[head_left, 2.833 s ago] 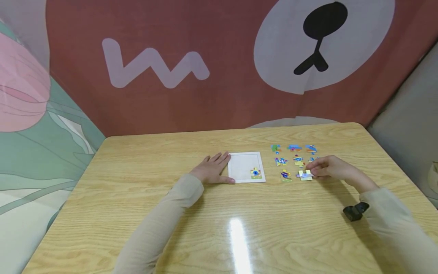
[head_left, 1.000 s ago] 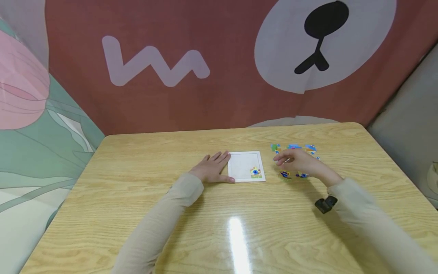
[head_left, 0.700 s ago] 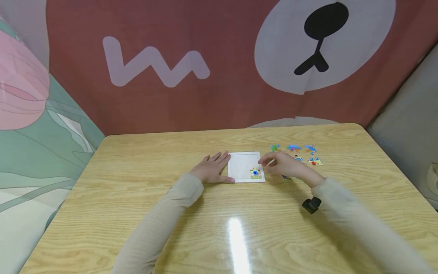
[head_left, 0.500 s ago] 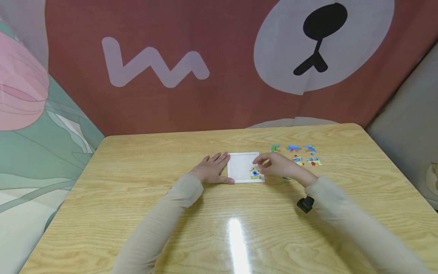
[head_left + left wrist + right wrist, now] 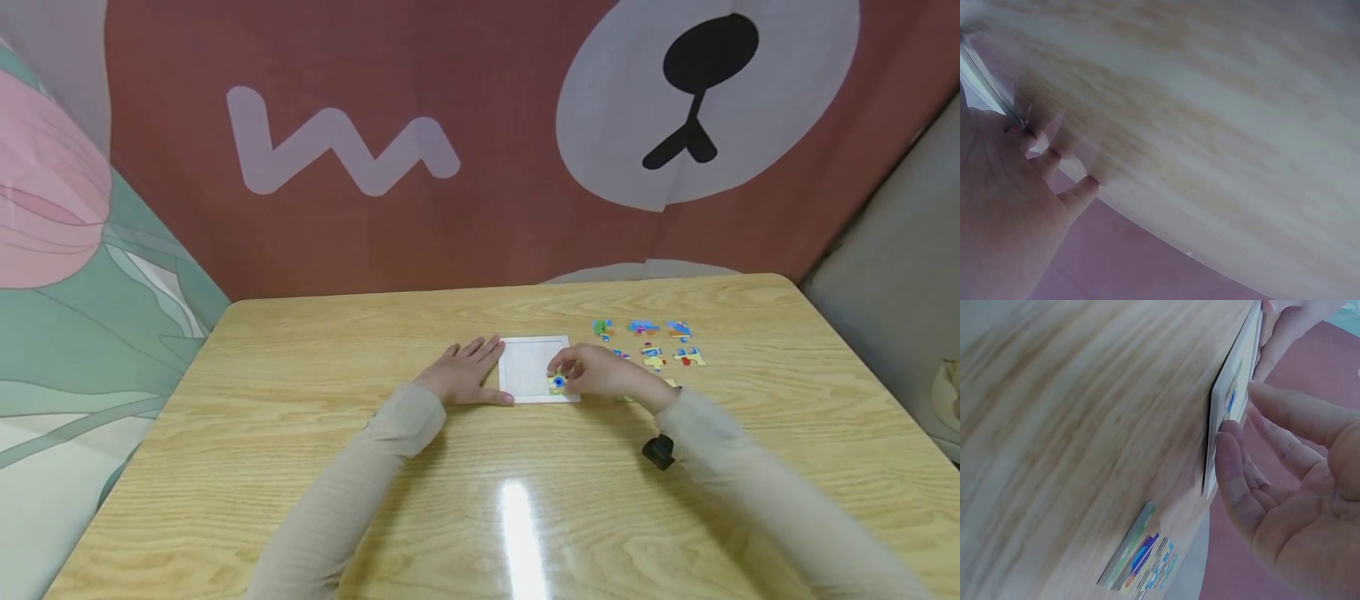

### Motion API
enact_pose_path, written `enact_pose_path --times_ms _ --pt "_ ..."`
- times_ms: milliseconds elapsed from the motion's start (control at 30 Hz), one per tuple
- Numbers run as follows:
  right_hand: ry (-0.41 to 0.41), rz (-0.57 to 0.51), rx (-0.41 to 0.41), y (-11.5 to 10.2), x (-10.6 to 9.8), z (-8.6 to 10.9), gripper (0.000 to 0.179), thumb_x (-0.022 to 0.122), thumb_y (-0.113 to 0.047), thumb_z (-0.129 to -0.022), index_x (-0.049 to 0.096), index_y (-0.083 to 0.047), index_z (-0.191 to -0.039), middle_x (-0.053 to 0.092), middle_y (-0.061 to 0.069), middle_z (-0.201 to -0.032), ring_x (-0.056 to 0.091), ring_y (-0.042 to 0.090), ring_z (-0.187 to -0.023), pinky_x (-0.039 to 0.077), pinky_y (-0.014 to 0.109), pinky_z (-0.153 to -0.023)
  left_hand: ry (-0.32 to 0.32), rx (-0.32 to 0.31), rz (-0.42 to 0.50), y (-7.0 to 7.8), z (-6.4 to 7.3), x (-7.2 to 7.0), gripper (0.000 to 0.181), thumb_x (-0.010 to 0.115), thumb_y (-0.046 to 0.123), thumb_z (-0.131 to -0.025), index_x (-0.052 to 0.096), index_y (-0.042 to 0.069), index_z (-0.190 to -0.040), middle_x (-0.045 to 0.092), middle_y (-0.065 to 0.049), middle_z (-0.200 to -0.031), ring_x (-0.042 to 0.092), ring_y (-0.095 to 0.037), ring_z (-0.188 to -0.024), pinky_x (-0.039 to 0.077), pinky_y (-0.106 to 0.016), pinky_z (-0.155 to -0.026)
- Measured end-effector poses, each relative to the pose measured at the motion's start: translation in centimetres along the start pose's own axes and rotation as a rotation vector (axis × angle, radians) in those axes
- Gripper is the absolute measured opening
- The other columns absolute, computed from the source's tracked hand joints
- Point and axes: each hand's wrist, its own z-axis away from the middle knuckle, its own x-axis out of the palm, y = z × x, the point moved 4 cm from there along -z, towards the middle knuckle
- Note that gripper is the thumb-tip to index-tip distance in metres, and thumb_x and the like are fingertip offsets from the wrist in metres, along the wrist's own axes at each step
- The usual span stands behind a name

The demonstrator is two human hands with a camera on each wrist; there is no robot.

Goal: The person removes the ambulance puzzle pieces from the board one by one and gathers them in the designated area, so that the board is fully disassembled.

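My left hand [image 5: 462, 372] lies with spread, straight fingers along the left side of a white puzzle frame [image 5: 525, 375], thumb at the lower left corner; in the left wrist view its fingertips [image 5: 1090, 182] touch the table. Over the frame's lower right part, my right hand [image 5: 596, 372] has its fingers curved around a jigsaw piece [image 5: 557, 382] with a blue round motif. It seems to pinch that piece by its edges, the piece lying in the frame. In the right wrist view the fingertips [image 5: 1225, 428] sit close at the piece [image 5: 1230, 400], partly hiding it.
Several loose jigsaw pieces [image 5: 652, 354] lie on the wooden table [image 5: 420, 500] right of the frame; my right hand and sleeve partly cover the near ones. A black device [image 5: 658, 452] is strapped to my right wrist. A printed wall covering [image 5: 495, 233] stands behind the table.
My right hand has moved left, away from the loose pieces, and come down onto the piece in the frame. The left hand has stayed at the frame's left side.
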Motion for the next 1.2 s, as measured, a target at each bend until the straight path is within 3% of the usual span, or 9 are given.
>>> enact_pose_path --times_ms 200,500,900,1200 --pt "0.003 0.078 -0.025 -0.21 0.24 -0.38 0.028 0.068 -0.003 -0.084 0.064 0.001 -0.112 0.064 0.017 -0.102 0.062 0.024 -0.092 0.052 0.038 -0.084 0.002 -0.001 0.010 0.10 0.23 -0.15 0.097 0.043 0.072 -0.087 -0.001 0.019 -0.155 -0.004 0.003 -0.163 0.002 -0.020 -0.152 0.009 -0.050 -0.122" --pt "-0.002 0.143 -0.005 -0.68 0.30 -0.31 0.026 0.070 -0.001 -0.082 0.066 -0.001 -0.108 0.061 0.009 -0.087 0.050 0.015 -0.076 0.041 0.026 -0.072 0.005 -0.001 -0.003 0.21 0.35 -0.30 0.096 0.044 0.070 -0.087 0.001 0.017 -0.155 -0.002 0.002 -0.163 0.003 -0.021 -0.152 0.011 -0.050 -0.122" --pt "-0.006 0.142 0.008 -0.58 0.35 -0.46 0.025 0.070 0.001 -0.081 0.067 0.000 -0.106 0.058 0.008 -0.085 0.048 0.015 -0.074 0.039 0.024 -0.069 0.011 -0.004 -0.014 0.11 0.14 0.06 0.097 0.043 0.072 -0.087 0.001 0.019 -0.155 -0.002 0.003 -0.163 0.004 -0.021 -0.152 0.011 -0.050 -0.122" --pt "-0.002 0.100 -0.011 -0.40 0.12 -0.23 0.021 0.065 0.001 -0.084 0.067 -0.006 -0.105 0.062 0.012 -0.094 0.051 0.017 -0.080 0.044 0.029 -0.073 0.016 -0.004 -0.021 0.00 0.02 0.11 0.097 0.043 0.073 -0.086 0.000 0.019 -0.155 -0.002 0.003 -0.163 0.004 -0.020 -0.152 0.011 -0.050 -0.122"
